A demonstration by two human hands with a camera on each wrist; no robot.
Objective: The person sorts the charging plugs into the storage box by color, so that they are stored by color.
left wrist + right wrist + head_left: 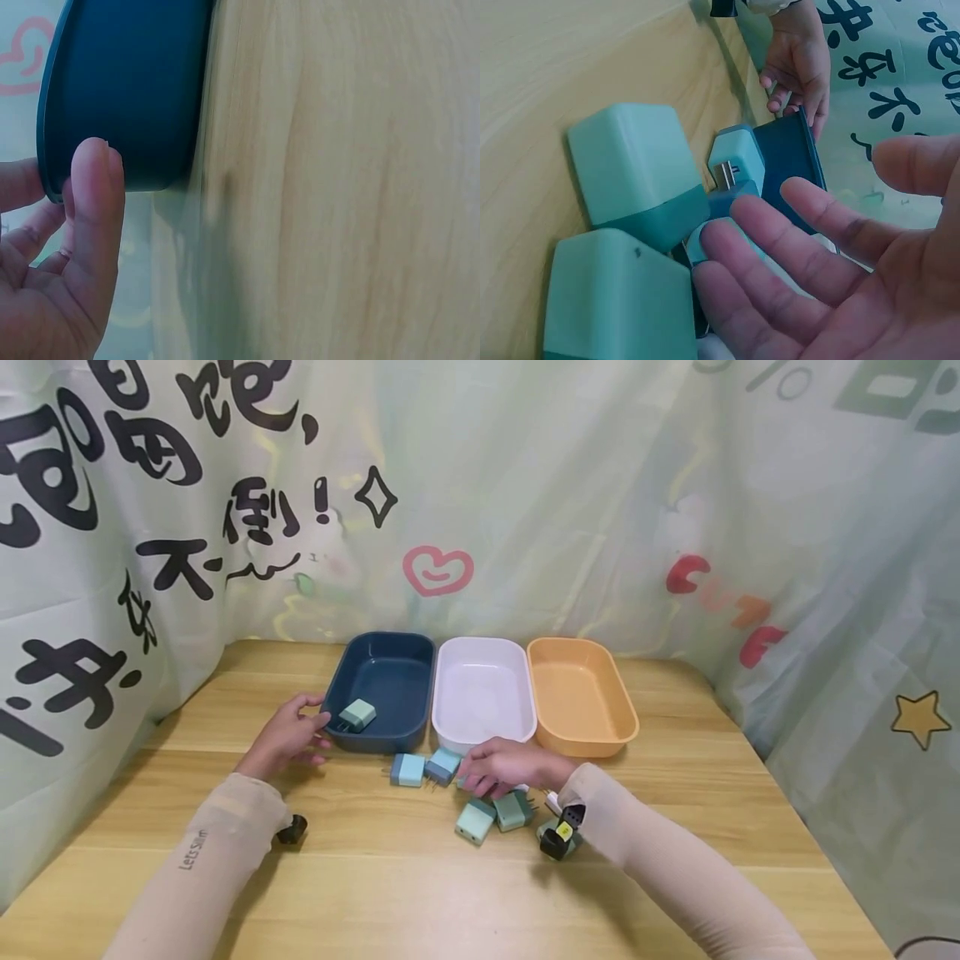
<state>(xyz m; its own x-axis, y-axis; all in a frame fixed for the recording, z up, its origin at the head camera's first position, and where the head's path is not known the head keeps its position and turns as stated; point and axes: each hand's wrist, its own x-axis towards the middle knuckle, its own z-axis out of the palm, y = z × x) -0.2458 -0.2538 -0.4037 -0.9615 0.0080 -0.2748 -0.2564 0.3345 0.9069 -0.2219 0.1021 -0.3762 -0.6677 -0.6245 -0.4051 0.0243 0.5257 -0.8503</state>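
Note:
My left hand (294, 733) is at the near left corner of a dark blue tray (397, 693). Its fingertips touch the rim, and in the left wrist view the thumb (96, 187) lies extended across the tray's outer wall. A pale green plug charger (358, 714) with prongs lies inside that tray. Fairly straight fingers of my right hand (510, 764) reach over a cluster of chargers, holding nothing. Near it are two pale and dark green chargers (476, 821) and two light blue ones, one (408, 770) farther left. The right hand partly hides others beneath it.
A white tray (486, 681) and an orange tray (581, 685) stand beside the blue one, side by side on the wooden table (360, 893). Another green charger and a white plug piece (553, 802) lie by the right wrist. Printed cloth (562, 527) hangs behind.

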